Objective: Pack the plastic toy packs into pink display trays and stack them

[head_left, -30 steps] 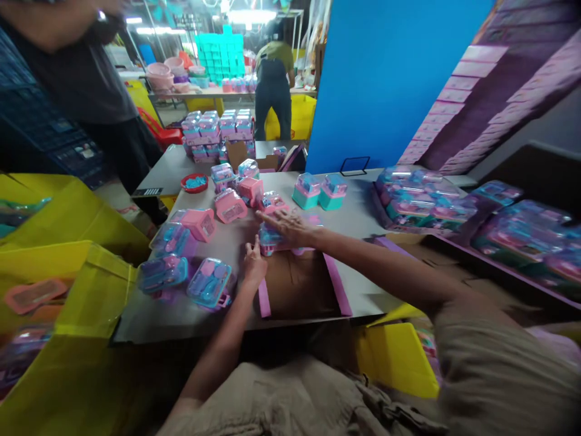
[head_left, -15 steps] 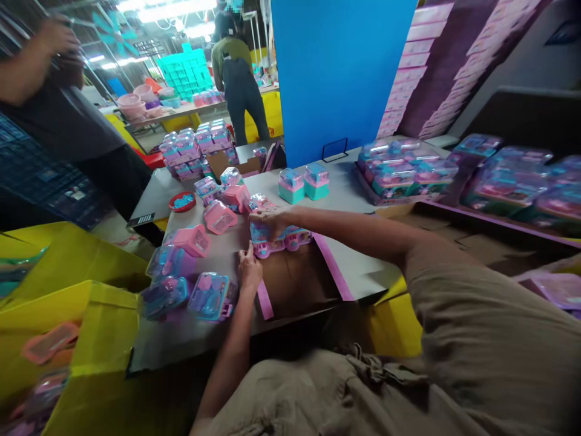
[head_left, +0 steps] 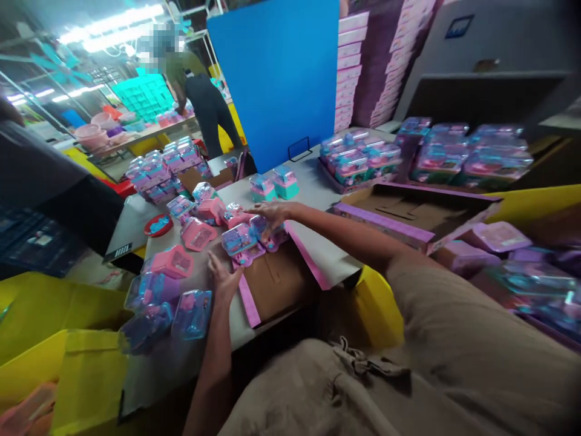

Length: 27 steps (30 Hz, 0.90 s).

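A shallow brown cardboard tray (head_left: pixel 281 284) with pink edges lies in front of me at the table's edge. Two clear-lidded blue and pink plastic toy cases stand side by side at its far end, a left case (head_left: pixel 239 240) and a right case (head_left: pixel 258 226). My right hand (head_left: pixel 275 213) is over the right case, fingers stretched out and thumb hanging down beside it; whether it touches the case is unclear. By the tray's left edge, my left hand (head_left: pixel 221 275) is open, its fingers spread and nothing in them.
Pink cases (head_left: pixel 198 234) and blue clear cases (head_left: pixel 193 312) lie loose on the left. A red dish (head_left: pixel 158 225) holds small blue pieces. Two teal-based cases (head_left: pixel 285 183) stand near a blue panel (head_left: pixel 276 79). Filled trays and another cardboard tray (head_left: pixel 399 209) are right. A person (head_left: pixel 209 103) stands behind.
The view has swung right, so things sit further left. My left hand has come away from the case and spread its fingers. My right hand has shifted up, uncovering the left case.
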Tool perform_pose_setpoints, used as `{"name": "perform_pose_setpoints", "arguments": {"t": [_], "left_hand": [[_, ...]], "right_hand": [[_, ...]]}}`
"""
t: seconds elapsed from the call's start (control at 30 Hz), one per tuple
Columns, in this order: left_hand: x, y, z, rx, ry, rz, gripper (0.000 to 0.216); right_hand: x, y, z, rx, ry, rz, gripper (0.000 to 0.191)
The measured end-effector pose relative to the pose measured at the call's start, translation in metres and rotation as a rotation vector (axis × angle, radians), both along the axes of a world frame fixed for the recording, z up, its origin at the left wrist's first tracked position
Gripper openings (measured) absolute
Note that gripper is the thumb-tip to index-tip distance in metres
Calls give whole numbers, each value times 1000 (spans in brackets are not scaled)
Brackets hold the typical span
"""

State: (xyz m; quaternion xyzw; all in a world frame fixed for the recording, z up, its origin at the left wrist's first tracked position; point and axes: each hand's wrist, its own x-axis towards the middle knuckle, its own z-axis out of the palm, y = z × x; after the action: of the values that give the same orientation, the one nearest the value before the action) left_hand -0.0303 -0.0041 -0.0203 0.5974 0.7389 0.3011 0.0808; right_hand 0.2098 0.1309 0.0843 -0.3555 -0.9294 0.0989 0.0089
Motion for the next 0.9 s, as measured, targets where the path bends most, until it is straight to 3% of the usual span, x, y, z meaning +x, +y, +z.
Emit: {"name": "perform_pose_setpoints", "arguments": {"t": [0.1,0.2,0.27,0.4,0.57,0.73,0.8,0.9], "left_hand": [[5,20,39,73,246,-176,115],[19,49,70,-9,471,-415,85],[24,62,79,-60,537,-483,73],[23,72,77,-66,633,-543,65],[24,77,71,-82,666,-561,69],[29,69,73,-59,638,-540,77],[28,53,67,5,579,-489,82],[24,19,35,128,363,-294,93]], "right_hand": [[21,-7,-6,30,-69,-41,118],[33,-9,-15,62,-28,-34,102],[42,-7,-21,68,28,-43,97],[54,2,-29,47,91,-42,96],[42,13,-29,-9,89,-25,103],[43,2,-24,-44,175,-19,110],[59,-9,-25,-98,333,-149,105],[91,-28,-34,-301,501,-602,79]]}}
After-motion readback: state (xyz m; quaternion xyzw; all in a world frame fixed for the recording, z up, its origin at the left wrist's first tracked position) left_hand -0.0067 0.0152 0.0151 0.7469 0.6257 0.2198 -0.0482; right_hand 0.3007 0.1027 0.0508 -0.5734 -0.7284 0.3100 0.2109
